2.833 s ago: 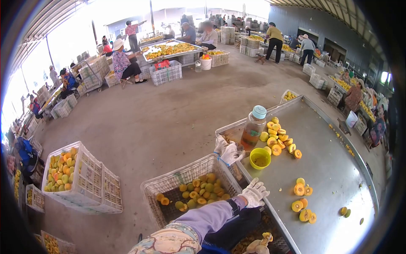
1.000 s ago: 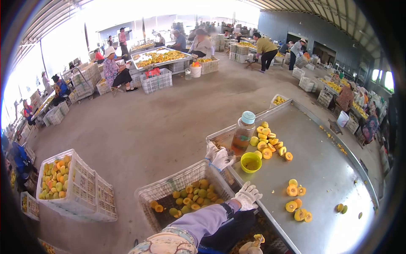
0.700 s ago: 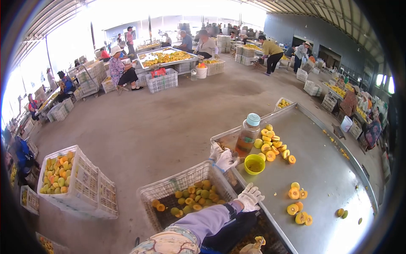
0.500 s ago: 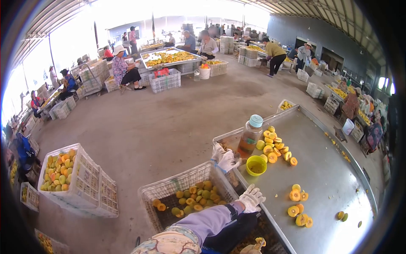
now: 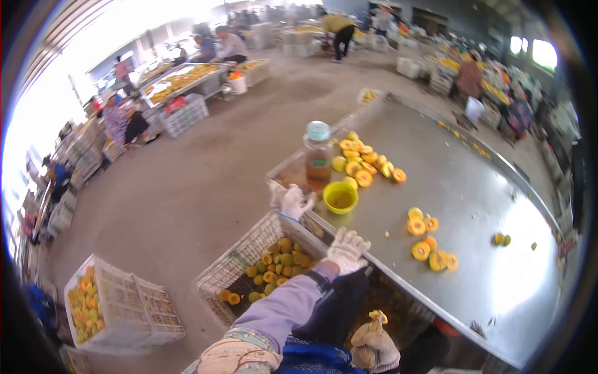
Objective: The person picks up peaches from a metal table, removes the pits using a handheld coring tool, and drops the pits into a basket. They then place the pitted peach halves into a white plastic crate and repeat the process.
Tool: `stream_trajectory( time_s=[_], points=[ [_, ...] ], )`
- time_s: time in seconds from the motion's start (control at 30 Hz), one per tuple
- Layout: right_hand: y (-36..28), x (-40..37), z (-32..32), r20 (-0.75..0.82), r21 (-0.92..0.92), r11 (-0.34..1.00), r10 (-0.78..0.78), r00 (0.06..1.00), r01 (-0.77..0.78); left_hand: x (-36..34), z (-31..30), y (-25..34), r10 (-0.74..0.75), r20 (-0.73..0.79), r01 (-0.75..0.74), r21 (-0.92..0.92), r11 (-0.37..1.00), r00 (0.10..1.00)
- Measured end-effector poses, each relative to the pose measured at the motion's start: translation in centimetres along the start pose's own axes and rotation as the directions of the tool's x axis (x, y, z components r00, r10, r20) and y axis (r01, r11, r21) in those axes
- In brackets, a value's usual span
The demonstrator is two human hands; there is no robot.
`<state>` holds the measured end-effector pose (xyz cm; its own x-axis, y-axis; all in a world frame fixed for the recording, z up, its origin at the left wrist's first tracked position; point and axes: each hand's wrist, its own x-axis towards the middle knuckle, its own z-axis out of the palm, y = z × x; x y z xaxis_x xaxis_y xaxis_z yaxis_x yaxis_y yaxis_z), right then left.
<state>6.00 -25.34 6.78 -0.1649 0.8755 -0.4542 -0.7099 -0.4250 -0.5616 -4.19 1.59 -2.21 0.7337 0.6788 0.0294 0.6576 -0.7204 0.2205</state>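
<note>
My left hand [image 5: 346, 249], in a white knit glove, rests with fingers spread on the near rim of the steel table [image 5: 473, 187] and holds nothing. Just left of it stands a white plastic crate [image 5: 227, 274] of yellow and green fruit. My right hand [image 5: 375, 346], in a tan glove, sits low at the bottom edge with its fingers curled on a small yellow fruit piece [image 5: 375, 316]. Halved fruit [image 5: 430, 243] lies on the table right of my left hand.
A spare white glove [image 5: 291, 201] hangs at the table corner beside a yellow bowl [image 5: 340, 198], a capped bottle [image 5: 317, 156] and a row of fruit halves [image 5: 364, 165]. Another full crate [image 5: 118, 305] stands on the concrete floor. Other people sit at far tables.
The view has tilted down and swung left, so the table sits higher in frame. My left hand stays on the table rim. More of my right hand shows.
</note>
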Motion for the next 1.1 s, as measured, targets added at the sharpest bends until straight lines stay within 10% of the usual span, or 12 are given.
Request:
stream_trajectory(
  time_s=[0.37,0.5,0.77,1.1],
  points=[
    [-2.5,-0.6,-0.9,0.035,0.045,0.989,0.137,0.99,-0.138,2.1,-4.2,1.1,0.077,0.271,-0.053,-0.096,0.994,0.959],
    [-3.8,-0.8,-1.4,-0.055,0.112,0.982,0.162,0.985,-0.155,6.8,-3.4,3.3,0.13,0.292,0.017,-0.453,0.891,0.948],
    [-4.3,-0.9,-4.8,-0.072,0.237,0.965,0.13,0.989,-0.109,19.5,0.3,11.1,0.293,-0.125,-0.31,-0.152,0.938,0.948],
    [-6.1,-1.0,-6.4,-0.139,0.23,0.972,0.071,0.988,-0.037,21.9,3.0,12.4,0.295,0.125,-0.3,0.022,0.954,0.947]
  ],
)
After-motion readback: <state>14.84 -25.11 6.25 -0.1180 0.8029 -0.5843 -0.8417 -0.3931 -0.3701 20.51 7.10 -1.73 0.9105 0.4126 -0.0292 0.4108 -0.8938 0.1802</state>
